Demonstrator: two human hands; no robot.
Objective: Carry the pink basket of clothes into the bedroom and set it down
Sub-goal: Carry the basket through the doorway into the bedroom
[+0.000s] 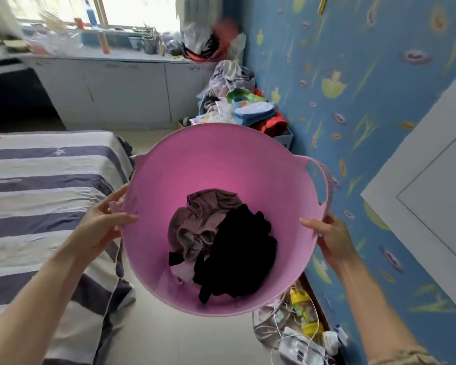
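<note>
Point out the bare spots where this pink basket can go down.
Bare floor runs between the striped bed and the blue wall. The bed top is also free. Crowded: the cable clutter by the wall, and the clothes pile ahead.

— Where's your light coming from?
— Daylight through the blown-out bright window (pixel 140 9) ahead of you; its clutter is smeared with blur.
— Edges?
— Your blue patterned wallpapered wall (pixel 353 75) bends and softens toward the corners.
</note>
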